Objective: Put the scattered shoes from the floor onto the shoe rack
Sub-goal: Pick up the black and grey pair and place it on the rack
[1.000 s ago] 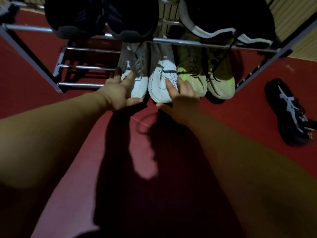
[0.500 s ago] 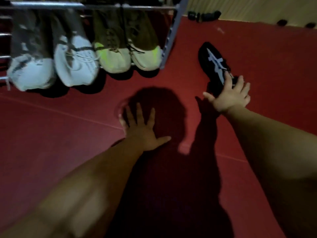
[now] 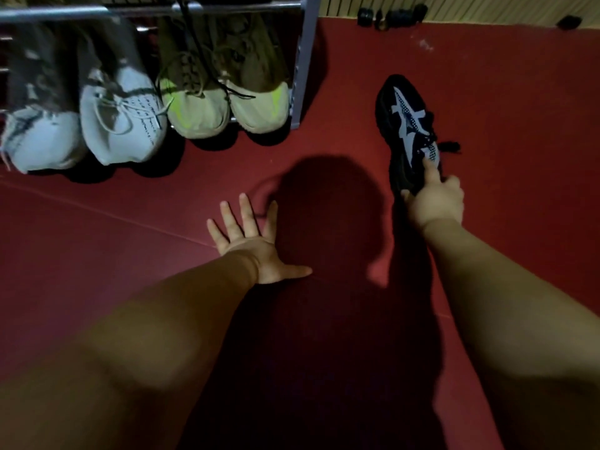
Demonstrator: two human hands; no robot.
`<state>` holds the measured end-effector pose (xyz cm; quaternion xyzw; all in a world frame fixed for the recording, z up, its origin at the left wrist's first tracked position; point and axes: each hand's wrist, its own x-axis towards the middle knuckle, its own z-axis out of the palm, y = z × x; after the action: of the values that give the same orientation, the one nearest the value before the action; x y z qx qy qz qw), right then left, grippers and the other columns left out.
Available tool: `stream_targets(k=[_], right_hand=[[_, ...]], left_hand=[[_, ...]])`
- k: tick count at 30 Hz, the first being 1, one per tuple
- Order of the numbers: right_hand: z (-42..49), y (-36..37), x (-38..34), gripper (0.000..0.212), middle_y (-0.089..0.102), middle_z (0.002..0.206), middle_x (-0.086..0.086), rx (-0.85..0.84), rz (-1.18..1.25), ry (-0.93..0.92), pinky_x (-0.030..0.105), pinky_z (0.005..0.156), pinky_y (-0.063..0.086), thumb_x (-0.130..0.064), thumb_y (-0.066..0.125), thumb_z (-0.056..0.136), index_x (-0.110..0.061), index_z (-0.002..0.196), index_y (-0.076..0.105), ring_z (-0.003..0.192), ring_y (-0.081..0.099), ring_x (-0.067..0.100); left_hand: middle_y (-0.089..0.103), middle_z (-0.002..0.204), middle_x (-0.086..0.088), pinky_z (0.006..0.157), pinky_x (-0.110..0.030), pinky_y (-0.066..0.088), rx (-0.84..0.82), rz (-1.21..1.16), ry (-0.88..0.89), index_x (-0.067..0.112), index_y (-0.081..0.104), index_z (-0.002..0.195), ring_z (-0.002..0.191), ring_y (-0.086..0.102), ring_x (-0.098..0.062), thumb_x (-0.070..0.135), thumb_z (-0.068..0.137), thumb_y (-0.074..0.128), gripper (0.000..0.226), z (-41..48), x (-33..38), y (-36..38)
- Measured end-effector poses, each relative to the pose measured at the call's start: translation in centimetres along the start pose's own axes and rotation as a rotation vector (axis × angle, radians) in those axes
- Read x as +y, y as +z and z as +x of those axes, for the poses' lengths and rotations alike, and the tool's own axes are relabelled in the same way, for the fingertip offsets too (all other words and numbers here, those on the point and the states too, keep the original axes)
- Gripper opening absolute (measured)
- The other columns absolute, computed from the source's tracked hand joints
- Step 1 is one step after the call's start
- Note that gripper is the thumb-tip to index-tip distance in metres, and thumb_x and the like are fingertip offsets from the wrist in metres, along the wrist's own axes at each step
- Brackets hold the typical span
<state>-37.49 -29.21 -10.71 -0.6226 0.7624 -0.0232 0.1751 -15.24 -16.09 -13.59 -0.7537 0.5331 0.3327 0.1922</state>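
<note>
A black shoe (image 3: 406, 125) with a pale star mark lies on the red floor, right of the shoe rack (image 3: 303, 60). My right hand (image 3: 433, 203) grips its near end, with the index finger laid along the top. My left hand (image 3: 251, 240) rests flat on the floor with fingers spread, holding nothing. On the rack's bottom shelf stand a white pair (image 3: 120, 115) and a beige and yellow pair (image 3: 227, 105), toes pointing toward me.
The rack's metal top bar (image 3: 146, 9) runs across the upper left. Small dark objects (image 3: 389, 16) lie along the slatted wall at the back. My own shadow (image 3: 328, 222) falls on the red floor between my arms.
Both hands left the white shoes on the rack. The view swung right. My right hand reached the black shoe and closed on its near end; my left hand settled flat on the floor.
</note>
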Motion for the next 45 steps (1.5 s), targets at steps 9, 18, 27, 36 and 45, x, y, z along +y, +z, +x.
stream_targets(k=[9, 18, 27, 36, 45], right_hand=[[-9.0, 2.0, 0.0, 0.052, 0.045, 0.118, 0.021, 0.048, -0.172, -0.155, 0.043, 0.093, 0.039, -0.037, 0.06, 0.088, -0.018, 0.133, 0.043, 0.108, 0.047, 0.039], [-18.8, 4.1, -2.9, 0.059, 0.049, 0.111, 0.015, -0.068, -0.293, -0.527, 0.038, 0.085, 0.041, -0.041, 0.064, 0.084, -0.023, 0.137, 0.044, 0.099, 0.052, 0.036], [-28.1, 9.9, -10.7, 0.06, 0.06, 0.095, 0.019, -0.256, -0.343, -1.001, 0.037, 0.061, 0.052, -0.032, 0.085, 0.059, -0.015, 0.113, 0.063, 0.072, 0.062, 0.036], [-29.2, 11.6, -18.2, 0.079, 0.041, 0.142, 0.013, -0.267, -0.362, -1.083, 0.043, 0.1, 0.039, -0.017, 0.061, 0.077, -0.024, 0.147, 0.026, 0.119, 0.048, 0.036], [-30.7, 14.5, -25.8, 0.102, 0.038, 0.138, 0.019, -0.365, -0.323, -1.027, 0.045, 0.104, 0.034, -0.032, 0.074, 0.075, -0.029, 0.151, 0.005, 0.123, 0.04, 0.038]], left_hand=[[-0.044, 0.145, -0.009, 0.109, -0.055, -0.017, 0.042, 0.067, 0.109, 0.039, -0.029, 0.14, 0.134, -0.036, -0.039, 0.089, 0.061, 0.045, 0.119, -0.8, -2.0, 0.0], [-0.033, 0.152, -0.003, 0.115, -0.046, -0.015, 0.136, 0.11, 0.192, 0.037, -0.017, 0.146, 0.14, -0.03, -0.023, 0.079, 0.077, 0.035, 0.096, -5.8, -13.1, 4.8], [-0.029, 0.153, -0.005, 0.116, -0.043, -0.009, 0.114, 0.051, 0.013, 0.021, -0.019, 0.148, 0.142, -0.023, -0.026, 0.067, 0.089, 0.032, 0.09, -13.3, -24.8, 10.0], [-0.02, 0.157, -0.006, 0.109, -0.054, -0.018, 0.134, -0.032, -0.3, 0.027, -0.016, 0.148, 0.141, -0.026, -0.029, 0.075, 0.082, 0.033, 0.096, -19.7, -34.6, 11.7], [-0.006, 0.158, -0.01, 0.11, -0.055, -0.015, 0.093, -0.197, -0.553, 0.032, -0.02, 0.146, 0.144, -0.011, -0.031, 0.083, 0.058, 0.057, 0.128, -28.4, -43.2, 18.5]])
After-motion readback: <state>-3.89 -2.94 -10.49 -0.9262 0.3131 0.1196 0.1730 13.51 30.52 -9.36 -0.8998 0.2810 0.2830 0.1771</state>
